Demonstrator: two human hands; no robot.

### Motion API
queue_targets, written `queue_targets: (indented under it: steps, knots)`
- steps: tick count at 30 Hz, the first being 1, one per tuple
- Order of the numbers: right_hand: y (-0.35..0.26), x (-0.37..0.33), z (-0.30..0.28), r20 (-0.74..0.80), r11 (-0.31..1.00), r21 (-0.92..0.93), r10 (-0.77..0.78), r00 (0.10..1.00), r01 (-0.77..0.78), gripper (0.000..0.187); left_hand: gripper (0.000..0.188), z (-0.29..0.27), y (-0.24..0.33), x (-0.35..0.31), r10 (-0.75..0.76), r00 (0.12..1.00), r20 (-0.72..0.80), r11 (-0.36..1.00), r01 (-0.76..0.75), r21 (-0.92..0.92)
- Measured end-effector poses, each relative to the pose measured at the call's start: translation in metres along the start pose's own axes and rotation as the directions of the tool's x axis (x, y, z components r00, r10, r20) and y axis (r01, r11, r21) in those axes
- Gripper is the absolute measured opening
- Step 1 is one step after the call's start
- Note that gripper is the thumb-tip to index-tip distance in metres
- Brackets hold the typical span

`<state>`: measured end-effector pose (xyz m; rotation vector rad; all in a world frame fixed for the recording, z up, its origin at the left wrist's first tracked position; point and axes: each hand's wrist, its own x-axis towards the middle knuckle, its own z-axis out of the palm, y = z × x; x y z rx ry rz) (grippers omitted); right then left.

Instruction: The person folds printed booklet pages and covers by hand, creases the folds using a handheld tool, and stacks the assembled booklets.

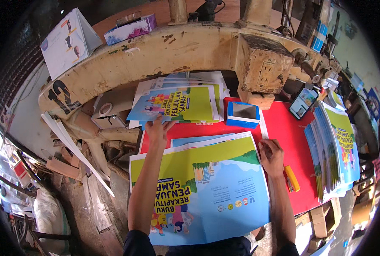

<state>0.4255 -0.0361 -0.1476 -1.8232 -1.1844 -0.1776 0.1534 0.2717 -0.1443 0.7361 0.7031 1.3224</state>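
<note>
A large printed cover sheet (230, 187), green and blue with a fold down its middle, lies spread in front of me on a red board (290, 141). My left hand (156, 130) reaches over it to the near edge of a pile of printed booklets (198, 104), fingers spread and touching that edge. Beside the sheet's upper right edge is my right hand (271, 155), its fingers curled in; what they hold, if anything, is hidden. A yellow stapler (291, 178) lies just right of that hand. More paper peeks out beyond the sheet's far edge.
A blue open-topped box (243, 116) sits beyond the sheet. At the right stand stacked booklets (337, 149) and a phone (303, 102). A worn cream machine frame (156, 49) arches across the back, carrying a desk calendar (68, 42) and a tissue box (130, 30).
</note>
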Motion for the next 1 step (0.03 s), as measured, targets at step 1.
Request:
queue_targets:
  steps: [1]
  knots:
    - [-0.0022, -0.0005, -0.0001, 0.023, 0.999, 0.02, 0.029, 0.999, -0.029, 0.014, 0.039, -0.0014, 0.003, -0.0007, 0.004, 1.0, -0.003, 1.0, -0.004, 0.006]
